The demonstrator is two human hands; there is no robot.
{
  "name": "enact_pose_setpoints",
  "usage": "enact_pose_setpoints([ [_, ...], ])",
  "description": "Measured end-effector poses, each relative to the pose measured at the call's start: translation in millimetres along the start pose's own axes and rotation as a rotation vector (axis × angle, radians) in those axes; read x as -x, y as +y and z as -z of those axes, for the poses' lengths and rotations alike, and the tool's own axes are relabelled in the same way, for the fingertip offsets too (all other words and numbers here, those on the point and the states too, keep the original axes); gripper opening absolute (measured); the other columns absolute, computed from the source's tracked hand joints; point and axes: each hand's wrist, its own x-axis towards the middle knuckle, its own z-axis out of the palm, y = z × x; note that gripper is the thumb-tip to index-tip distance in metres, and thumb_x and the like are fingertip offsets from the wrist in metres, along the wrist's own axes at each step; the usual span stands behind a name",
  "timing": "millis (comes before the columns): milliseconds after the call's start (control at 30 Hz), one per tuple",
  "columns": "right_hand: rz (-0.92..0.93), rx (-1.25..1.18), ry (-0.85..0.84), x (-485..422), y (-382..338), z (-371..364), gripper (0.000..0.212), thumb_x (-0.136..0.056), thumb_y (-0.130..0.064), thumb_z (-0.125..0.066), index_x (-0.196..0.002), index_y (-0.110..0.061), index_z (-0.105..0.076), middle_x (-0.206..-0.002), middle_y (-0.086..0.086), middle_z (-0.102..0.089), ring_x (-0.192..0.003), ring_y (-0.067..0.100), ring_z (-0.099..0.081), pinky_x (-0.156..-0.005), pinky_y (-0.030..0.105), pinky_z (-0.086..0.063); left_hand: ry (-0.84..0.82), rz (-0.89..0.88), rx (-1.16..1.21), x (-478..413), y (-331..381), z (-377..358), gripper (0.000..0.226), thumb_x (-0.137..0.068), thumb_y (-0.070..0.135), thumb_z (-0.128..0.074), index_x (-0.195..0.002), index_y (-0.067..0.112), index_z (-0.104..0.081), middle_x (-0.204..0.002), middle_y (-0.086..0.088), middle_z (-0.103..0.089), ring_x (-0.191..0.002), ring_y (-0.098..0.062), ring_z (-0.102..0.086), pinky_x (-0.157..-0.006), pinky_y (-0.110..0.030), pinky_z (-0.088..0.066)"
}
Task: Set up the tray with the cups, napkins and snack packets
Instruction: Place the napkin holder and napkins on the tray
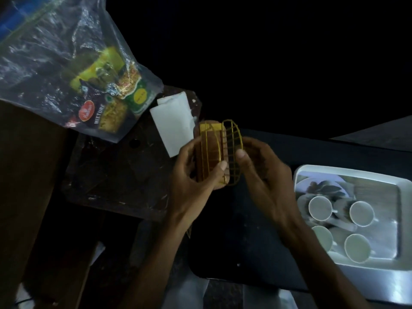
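Note:
Both my hands hold a napkin holder (219, 150) with a brown wooden base and gold wire sides, in mid-frame. My left hand (196, 175) grips its base from the left, thumb across the front. My right hand (260, 172) touches the curved wire side with thumb and fingers. White napkins (172, 122) lie just behind the holder on a dark wooden board. A clear plastic bag (66, 63) at upper left holds snack packets (104, 110). At the right a shiny steel tray (399, 221) carries several white cups (361, 214).
The dark wooden board (116, 172) sits left of my hands. A black surface (245, 241) lies under my forearms, beside the tray. The scene is dim and the background above is black.

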Motion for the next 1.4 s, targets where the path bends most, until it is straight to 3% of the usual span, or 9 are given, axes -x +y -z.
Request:
enact_pose_setpoints([
  [133,-0.036,0.135,-0.002,21,17,28,0.022,-0.095,-0.024,-0.062,-0.116,-0.028,-0.066,-0.103,-0.013,-0.072,-0.091,-0.004,-0.067,-0.076,0.019,-0.056,-0.06,0.036,-0.013,26,-5,-31,0.063,-0.077,0.035,-0.079,-0.133,0.044,-0.052,-0.123,0.029,-0.064,-0.11,0.004,-0.065,-0.078,-0.013,-0.056],
  [267,-0.041,0.145,0.035,45,29,64,0.027,-0.094,-0.019,-0.06,-0.1,-0.044,-0.065,-0.087,-0.024,-0.07,-0.08,-0.006,-0.066,-0.062,0.006,-0.047,-0.112,0.066,-0.045,49,-11,-70,0.068,-0.074,0.038,-0.078,-0.136,0.039,-0.05,-0.123,0.025,-0.065,-0.114,0.002,-0.064,-0.087,-0.029,-0.06],
  [367,-0.093,0.119,0.103,64,41,96,0.037,-0.093,-0.02,-0.059,-0.097,-0.056,-0.06,-0.094,-0.028,-0.069,-0.086,-0.003,-0.067,-0.063,0.009,-0.051,-0.131,0.077,-0.157,71,-12,-109,0.07,-0.077,0.043,-0.075,-0.141,0.037,-0.047,-0.142,0.017,-0.053,-0.126,0.005,-0.053,-0.098,-0.019,-0.052],
  [467,-0.128,0.124,0.176,84,57,132,0.034,-0.094,-0.019,-0.062,-0.099,-0.053,-0.061,-0.094,-0.027,-0.07,-0.087,-0.005,-0.067,-0.061,0.005,-0.048,-0.1,0.025,-0.223,96,-8,-154,0.065,-0.085,0.041,-0.074,-0.144,0.035,-0.046,-0.153,0.019,-0.039,-0.139,0.008,-0.037,-0.108,-0.019,-0.042],
  [633,-0.153,0.237,0.233,113,76,199,0.029,-0.092,-0.014,-0.063,-0.106,-0.039,-0.06,-0.09,-0.029,-0.061,-0.083,-0.013,-0.063,-0.059,0.001,-0.046,-0.177,0.065,-0.12,133,5,-238,0.052,-0.095,0.032,-0.062,-0.145,0.027,-0.049,-0.145,0.013,-0.055,-0.132,0.001,-0.051,-0.11,-0.033,-0.047],
  [800,-0.212,0.309,0.287,134,102,268,0.027,-0.092,-0.006,-0.062,-0.117,-0.018,-0.065,-0.098,-0.011,-0.063,-0.086,-0.018,-0.06,-0.059,-0.002,-0.045,-0.28,0.206,0.044,149,17,-312,0.051,-0.095,0.048,-0.048,-0.142,0.03,-0.052,-0.135,0.036,-0.055,-0.126,0.019,-0.046,-0.104,-0.009,-0.042],
  [967,-0.259,0.355,0.308,145,139,329,0.027,-0.091,-0.006,-0.063,-0.117,-0.012,-0.066,-0.102,-0.003,-0.064,-0.079,-0.01,-0.063,-0.061,-0.002,-0.046,-0.416,0.337,0.096,152,5,-373,0.059,-0.092,0.063,-0.034,-0.14,0.035,-0.054,-0.119,0.037,-0.063,-0.117,0.02,-0.053,-0.091,-0.001,-0.043],
  [1133,-0.299,0.412,0.287,145,186,360,0.025,-0.09,0.0,-0.063,-0.115,-0.005,-0.066,-0.1,-0.001,-0.061,-0.08,-0.012,-0.054,-0.06,-0.006,-0.041,-0.392,0.527,0.128,157,-20,-422,0.06,-0.097,0.062,-0.029,-0.144,0.03,-0.05,-0.146,0.007,-0.056,-0.134,-0.005,-0.051,-0.117,-0.038,-0.038],
  [1400,-0.353,0.405,0.163,146,243,369,0.022,-0.093,-0.007,-0.061,-0.115,-0.007,-0.067,-0.104,-0.006,-0.061,-0.082,-0.016,-0.051,-0.059,-0.006,-0.041,-0.324,0.628,0.095,155,-46,-445,0.075,-0.085,0.071,-0.028,-0.142,0.028,-0.052,-0.142,0.005,-0.059,-0.131,-0.011,-0.055,-0.116,-0.046,-0.04],
])
